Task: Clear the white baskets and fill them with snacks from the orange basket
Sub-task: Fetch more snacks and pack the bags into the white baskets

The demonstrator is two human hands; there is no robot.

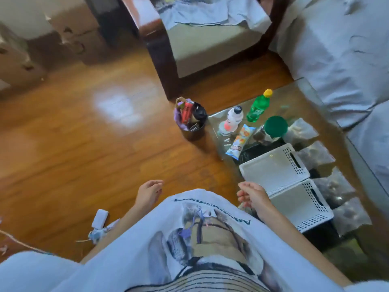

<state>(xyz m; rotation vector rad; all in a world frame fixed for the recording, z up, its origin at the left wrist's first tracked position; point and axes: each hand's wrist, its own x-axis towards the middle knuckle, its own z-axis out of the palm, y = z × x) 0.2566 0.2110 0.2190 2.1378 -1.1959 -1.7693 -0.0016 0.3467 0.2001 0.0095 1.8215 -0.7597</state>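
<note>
Two white baskets [273, 171], [299, 204] sat side by side on glass table [303, 89], 3 o'clock, both appeared empty. Orange basket not in view. Left hand [148, 193] loosely curled, held nothing. Right hand [251, 196] half closed; contents couldn't be told. Step: clearing prob. done. Next: locate snacks, e.g. packet [240, 142] at 1 o'clock.

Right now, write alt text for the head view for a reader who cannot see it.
Two empty white baskets sit side by side on a glass table, with the person's right hand loosely curled beside them and the left hand hanging over the wooden floor. Beyond the baskets stand a green bottle, a white bottle and a snack packet; a full black bin stands on the floor.
</note>
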